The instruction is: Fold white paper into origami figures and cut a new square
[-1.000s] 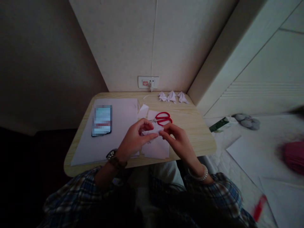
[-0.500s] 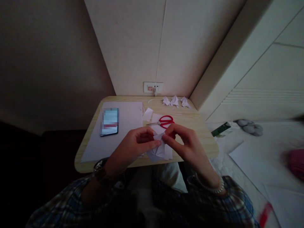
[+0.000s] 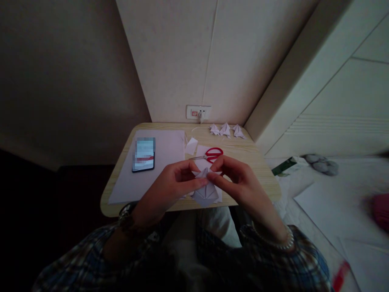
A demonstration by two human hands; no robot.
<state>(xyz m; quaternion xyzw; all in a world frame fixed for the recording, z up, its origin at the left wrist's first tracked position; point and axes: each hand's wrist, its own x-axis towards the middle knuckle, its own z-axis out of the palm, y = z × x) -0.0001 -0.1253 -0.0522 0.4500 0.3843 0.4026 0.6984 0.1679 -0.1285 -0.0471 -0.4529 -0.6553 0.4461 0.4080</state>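
Note:
Between both hands, above the near edge of the small table, is a piece of folded white paper with a pointed top and creased flaps. My left hand pinches its left side, thumb in front and fingers behind. On the other side my right hand grips the upper right flap between thumb and forefinger. Just beyond the hands lie red-handled scissors, blades toward the left. A cut paper piece rests left of them. Three small folded paper figures stand in a row at the back right.
A phone with a lit screen lies on a stack of white paper at the table's left. The wooden table meets a wall with a socket. To the right are a green-and-white box and loose sheets.
My right hand's fingers have shifted at the paper's upper edge. The paper's pointed top and side flaps now show more clearly and spread wider. The view has moved slightly.

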